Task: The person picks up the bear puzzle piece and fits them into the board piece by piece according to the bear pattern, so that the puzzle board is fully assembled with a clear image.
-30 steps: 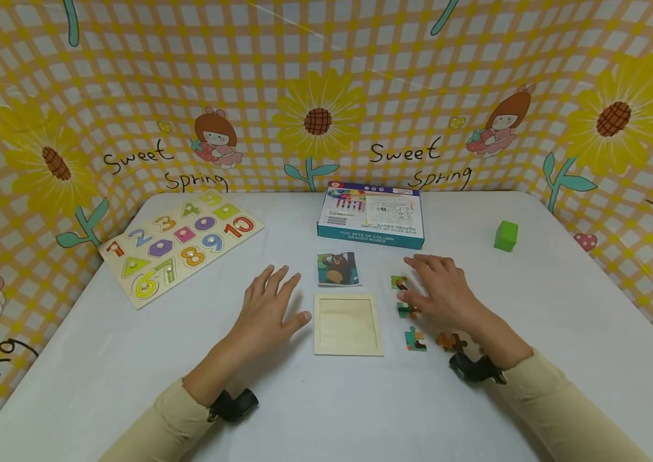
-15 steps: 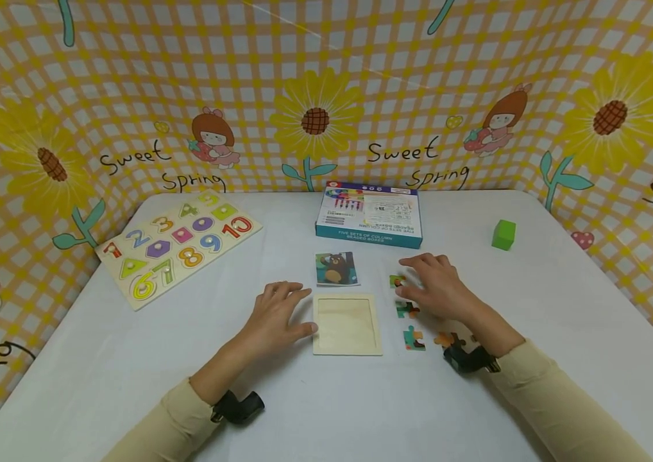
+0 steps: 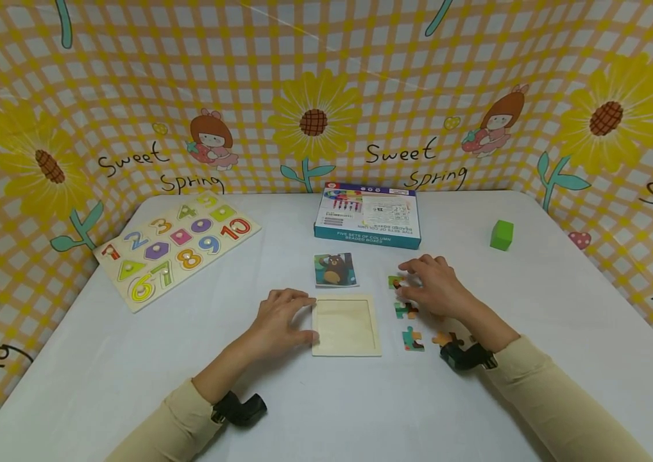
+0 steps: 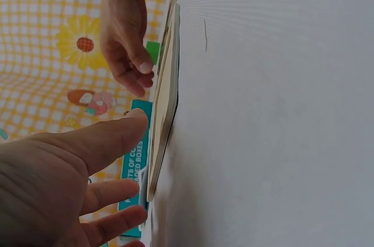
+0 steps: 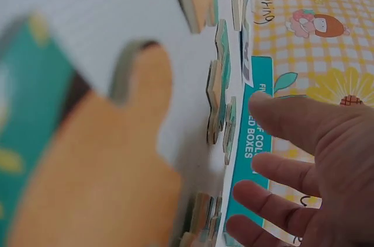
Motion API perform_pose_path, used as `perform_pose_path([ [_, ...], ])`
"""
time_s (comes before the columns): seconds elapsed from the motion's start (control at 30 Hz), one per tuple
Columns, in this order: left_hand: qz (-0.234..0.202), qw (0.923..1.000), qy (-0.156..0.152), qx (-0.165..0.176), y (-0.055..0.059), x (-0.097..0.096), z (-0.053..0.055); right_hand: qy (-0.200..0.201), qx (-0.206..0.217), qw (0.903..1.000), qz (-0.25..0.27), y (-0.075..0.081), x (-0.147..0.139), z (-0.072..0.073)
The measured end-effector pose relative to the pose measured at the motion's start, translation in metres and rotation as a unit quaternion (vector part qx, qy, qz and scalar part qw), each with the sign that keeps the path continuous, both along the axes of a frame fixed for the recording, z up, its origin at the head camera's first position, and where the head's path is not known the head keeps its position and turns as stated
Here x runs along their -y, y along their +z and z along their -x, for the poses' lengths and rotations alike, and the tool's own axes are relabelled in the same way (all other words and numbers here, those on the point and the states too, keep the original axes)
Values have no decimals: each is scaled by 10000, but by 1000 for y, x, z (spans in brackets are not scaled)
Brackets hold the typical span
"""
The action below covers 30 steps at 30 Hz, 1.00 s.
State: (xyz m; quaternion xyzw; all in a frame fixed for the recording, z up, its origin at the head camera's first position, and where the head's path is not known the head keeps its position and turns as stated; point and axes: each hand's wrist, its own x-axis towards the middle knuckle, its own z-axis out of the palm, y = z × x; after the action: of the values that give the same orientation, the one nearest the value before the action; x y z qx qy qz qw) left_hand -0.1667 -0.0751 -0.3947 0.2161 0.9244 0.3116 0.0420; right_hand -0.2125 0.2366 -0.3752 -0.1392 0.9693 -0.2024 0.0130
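A shallow square wooden puzzle tray (image 3: 345,327) lies in the middle of the table. At its left rim is my left hand (image 3: 280,324), thumb and forefinger spread along the edge; whether they touch it I cannot tell. In the left wrist view those fingers (image 4: 114,139) look extended and hold nothing. My right hand (image 3: 433,285) hovers over loose jigsaw pieces (image 3: 413,339), its fingers relaxed and apart. A blurred orange and green piece (image 5: 105,171) fills the near side of the right wrist view. Some pieces are hidden under the right hand and wrist.
Behind the tray lies a bear picture card (image 3: 335,269), and beyond it a flat blue-and-white box (image 3: 367,215). A wooden number-and-shape board (image 3: 179,250) is at the left. A green block (image 3: 501,235) stands at the right. Patterned cloth (image 3: 245,77) surrounds the table.
My left hand has moved right and slightly nearer me, to the tray's left rim, its fingers less fanned. The right hand has shifted slightly over the pieces, which stay put.
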Motion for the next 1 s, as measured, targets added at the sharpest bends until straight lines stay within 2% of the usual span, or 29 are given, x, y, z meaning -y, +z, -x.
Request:
perform_pose_path([
  [0.2,-49,9999,-95,65,-1,2,-2,-69,70,10000,0,-5,-2,3],
  [0.6,45,9997,-223,-40,-4,2,-1,-176,-28,9998,-88,-9,-3,7],
  [1.0,42,9997,-247,-65,-5,3,-2,-170,-154,9997,-57,-12,-5,8],
])
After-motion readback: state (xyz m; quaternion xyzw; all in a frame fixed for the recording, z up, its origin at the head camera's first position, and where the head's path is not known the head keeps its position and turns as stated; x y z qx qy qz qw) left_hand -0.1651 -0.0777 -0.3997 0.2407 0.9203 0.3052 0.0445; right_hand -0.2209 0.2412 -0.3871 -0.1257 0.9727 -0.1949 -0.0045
